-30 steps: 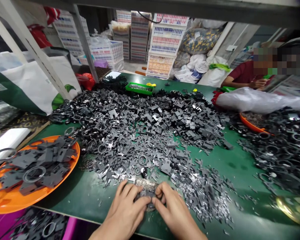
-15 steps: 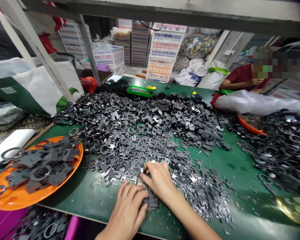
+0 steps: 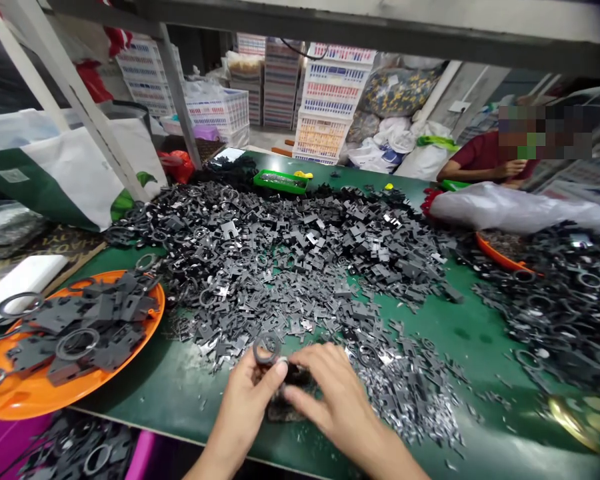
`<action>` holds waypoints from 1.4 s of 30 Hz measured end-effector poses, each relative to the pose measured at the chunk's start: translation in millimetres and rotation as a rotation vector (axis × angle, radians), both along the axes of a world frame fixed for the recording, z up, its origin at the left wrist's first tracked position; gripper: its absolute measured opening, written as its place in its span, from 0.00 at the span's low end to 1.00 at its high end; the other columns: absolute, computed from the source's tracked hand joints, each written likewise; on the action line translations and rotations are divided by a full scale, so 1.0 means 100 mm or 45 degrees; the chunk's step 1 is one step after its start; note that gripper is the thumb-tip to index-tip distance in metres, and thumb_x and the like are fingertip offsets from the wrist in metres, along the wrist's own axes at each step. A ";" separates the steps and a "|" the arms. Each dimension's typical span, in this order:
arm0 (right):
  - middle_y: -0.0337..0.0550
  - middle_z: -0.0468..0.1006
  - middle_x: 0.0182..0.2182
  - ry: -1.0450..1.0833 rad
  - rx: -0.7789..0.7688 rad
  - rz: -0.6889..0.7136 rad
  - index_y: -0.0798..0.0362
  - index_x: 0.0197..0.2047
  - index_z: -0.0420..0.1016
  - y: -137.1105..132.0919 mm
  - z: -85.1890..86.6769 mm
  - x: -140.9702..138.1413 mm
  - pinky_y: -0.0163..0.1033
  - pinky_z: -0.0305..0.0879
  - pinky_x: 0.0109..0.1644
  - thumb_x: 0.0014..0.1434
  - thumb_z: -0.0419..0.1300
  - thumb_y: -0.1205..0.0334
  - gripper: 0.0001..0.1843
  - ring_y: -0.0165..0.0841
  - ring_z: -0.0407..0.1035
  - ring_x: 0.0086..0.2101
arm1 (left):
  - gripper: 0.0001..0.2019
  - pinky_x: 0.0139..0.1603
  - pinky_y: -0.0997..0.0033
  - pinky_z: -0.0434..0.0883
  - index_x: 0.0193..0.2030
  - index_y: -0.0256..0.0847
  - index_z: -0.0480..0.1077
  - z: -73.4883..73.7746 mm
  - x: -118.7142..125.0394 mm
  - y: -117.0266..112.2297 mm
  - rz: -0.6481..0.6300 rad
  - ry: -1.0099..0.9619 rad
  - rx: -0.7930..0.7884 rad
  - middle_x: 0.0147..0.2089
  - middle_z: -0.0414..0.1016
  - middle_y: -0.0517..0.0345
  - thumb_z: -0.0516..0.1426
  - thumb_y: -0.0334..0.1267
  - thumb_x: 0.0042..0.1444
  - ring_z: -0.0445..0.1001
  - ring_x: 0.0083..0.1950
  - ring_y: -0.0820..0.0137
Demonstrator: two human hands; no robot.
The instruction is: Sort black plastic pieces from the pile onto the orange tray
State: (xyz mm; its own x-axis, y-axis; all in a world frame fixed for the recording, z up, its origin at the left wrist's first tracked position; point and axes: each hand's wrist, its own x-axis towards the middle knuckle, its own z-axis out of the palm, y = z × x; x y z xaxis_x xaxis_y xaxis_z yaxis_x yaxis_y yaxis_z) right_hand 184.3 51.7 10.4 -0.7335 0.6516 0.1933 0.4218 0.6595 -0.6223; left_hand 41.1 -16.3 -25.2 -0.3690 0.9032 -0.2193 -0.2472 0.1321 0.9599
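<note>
Close to the table's front edge, my left hand [image 3: 244, 395] is closed, its thumb and fingers pinching a dark grey ring part [image 3: 267, 348] that stands upright above the fingers. My right hand [image 3: 334, 385] is just beside it, palm down, with thumb and forefinger apart; its fingertips come close to the left thumb. Below and between both hands sits a small dark block [image 3: 284, 412] on the table, mostly covered by them. Whatever lies under the right fingers is hidden. A wide heap of dark flat notched pieces [image 3: 300, 287] spreads beyond my hands.
An orange tray [image 3: 35, 400] of dark box-shaped parts and rings stands left, above a magenta tub [image 3: 143, 453]. A green tray [image 3: 280, 183] is behind the heap. More dark parts [image 3: 570, 300] lie right. A person in a dark red shirt [image 3: 475, 157] sits at the back right.
My left hand has turned from lying palm down over the block to pinching the ring part, now raised. The right hand has drawn back from the heap's edge, its thumb and forefinger parting.
</note>
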 end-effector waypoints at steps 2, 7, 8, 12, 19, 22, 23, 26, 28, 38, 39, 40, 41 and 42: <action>0.45 0.75 0.39 -0.040 0.096 0.070 0.50 0.47 0.68 -0.02 0.01 0.03 0.41 0.59 0.42 0.62 0.57 0.59 0.10 0.37 0.66 0.39 | 0.17 0.35 0.74 0.67 0.31 0.39 0.65 -0.04 0.03 -0.04 0.003 0.006 0.005 0.29 0.70 0.62 0.61 0.53 0.50 0.69 0.32 0.72; 0.44 0.76 0.39 -0.153 0.056 0.170 0.51 0.47 0.66 0.00 -0.07 0.16 0.42 0.60 0.42 0.64 0.53 0.63 0.08 0.36 0.67 0.38 | 0.14 0.43 0.67 0.68 0.42 0.41 0.69 -0.16 0.02 -0.25 -0.192 0.470 -0.061 0.37 0.74 0.57 0.59 0.47 0.54 0.71 0.39 0.66; 0.44 0.76 0.39 -0.157 0.064 0.187 0.51 0.47 0.66 0.00 -0.09 0.18 0.42 0.61 0.42 0.64 0.53 0.64 0.08 0.36 0.67 0.38 | 0.14 0.43 0.66 0.68 0.43 0.42 0.69 -0.18 0.02 -0.29 -0.221 0.563 -0.070 0.37 0.74 0.56 0.59 0.46 0.54 0.71 0.39 0.66; 0.44 0.76 0.39 -0.112 0.078 0.244 0.52 0.46 0.66 -0.07 -0.13 0.20 0.41 0.62 0.42 0.62 0.56 0.63 0.09 0.36 0.67 0.38 | 0.12 0.39 0.68 0.69 0.39 0.41 0.70 -0.18 0.03 -0.36 -0.232 0.650 -0.043 0.33 0.73 0.57 0.56 0.47 0.57 0.71 0.36 0.67; 0.44 0.75 0.39 -0.091 -0.023 0.127 0.50 0.48 0.67 -0.03 -0.13 0.20 0.41 0.63 0.44 0.61 0.54 0.67 0.11 0.35 0.67 0.39 | 0.18 0.46 0.58 0.69 0.48 0.42 0.68 -0.16 0.03 -0.37 -0.270 0.995 -0.024 0.44 0.73 0.52 0.58 0.48 0.54 0.71 0.45 0.60; 0.43 0.75 0.40 -0.160 -0.037 0.139 0.50 0.46 0.69 0.00 -0.15 0.20 0.41 0.62 0.44 0.60 0.56 0.66 0.10 0.36 0.67 0.40 | 0.17 0.47 0.56 0.68 0.51 0.46 0.67 -0.21 0.01 -0.37 -0.311 1.251 0.013 0.49 0.70 0.51 0.58 0.43 0.55 0.69 0.48 0.58; 0.43 0.75 0.40 -0.188 -0.020 0.162 0.50 0.46 0.69 0.00 -0.15 0.19 0.42 0.62 0.45 0.60 0.56 0.66 0.10 0.37 0.66 0.40 | 0.15 0.46 0.57 0.68 0.51 0.47 0.67 -0.22 0.00 -0.37 -0.320 1.289 0.014 0.48 0.70 0.52 0.57 0.41 0.57 0.69 0.47 0.59; 0.43 0.74 0.40 -0.298 0.032 0.213 0.51 0.45 0.69 0.02 -0.12 0.16 0.43 0.60 0.45 0.60 0.56 0.67 0.09 0.38 0.65 0.40 | 0.14 0.45 0.60 0.68 0.51 0.48 0.66 -0.24 -0.03 -0.34 -0.360 1.314 0.032 0.48 0.69 0.54 0.56 0.38 0.57 0.68 0.47 0.61; 0.43 0.74 0.38 -0.388 0.054 0.261 0.51 0.43 0.69 0.03 -0.08 0.13 0.43 0.60 0.45 0.59 0.57 0.68 0.08 0.37 0.66 0.40 | 0.14 0.47 0.60 0.68 0.51 0.48 0.65 -0.23 -0.06 -0.32 -0.399 1.304 0.057 0.49 0.68 0.54 0.57 0.37 0.57 0.67 0.48 0.61; 0.44 0.77 0.35 -0.545 0.249 0.368 0.54 0.40 0.73 0.01 -0.03 0.04 0.43 0.61 0.44 0.58 0.58 0.71 0.07 0.38 0.69 0.36 | 0.12 0.50 0.53 0.65 0.48 0.47 0.67 -0.16 -0.05 -0.25 -0.452 1.157 -0.069 0.48 0.65 0.54 0.54 0.43 0.59 0.64 0.51 0.58; 0.42 0.77 0.34 -0.522 0.150 0.372 0.52 0.40 0.74 0.04 -0.02 0.06 0.42 0.62 0.44 0.59 0.58 0.70 0.07 0.37 0.70 0.36 | 0.10 0.49 0.53 0.65 0.46 0.46 0.68 -0.15 -0.04 -0.24 -0.437 1.147 -0.094 0.47 0.65 0.54 0.53 0.42 0.59 0.64 0.50 0.58; 0.41 0.77 0.35 -0.480 0.039 0.365 0.50 0.41 0.74 0.08 0.00 0.08 0.40 0.62 0.44 0.60 0.57 0.69 0.08 0.36 0.70 0.37 | 0.08 0.49 0.53 0.64 0.44 0.46 0.69 -0.13 -0.02 -0.23 -0.424 1.140 -0.111 0.47 0.65 0.54 0.53 0.40 0.59 0.64 0.50 0.58; 0.40 0.77 0.37 -0.420 -0.070 0.336 0.48 0.44 0.74 0.12 0.02 0.08 0.40 0.62 0.45 0.60 0.57 0.68 0.10 0.35 0.70 0.39 | 0.07 0.49 0.52 0.64 0.42 0.45 0.69 -0.11 -0.01 -0.22 -0.420 1.135 -0.120 0.47 0.65 0.54 0.53 0.38 0.58 0.63 0.51 0.58; 0.41 0.76 0.41 -0.345 -0.169 0.307 0.47 0.49 0.72 0.15 0.04 0.07 0.40 0.61 0.48 0.60 0.58 0.67 0.14 0.36 0.70 0.42 | 0.07 0.50 0.52 0.63 0.41 0.45 0.70 -0.10 0.00 -0.21 -0.426 1.129 -0.127 0.47 0.64 0.54 0.54 0.37 0.56 0.63 0.51 0.57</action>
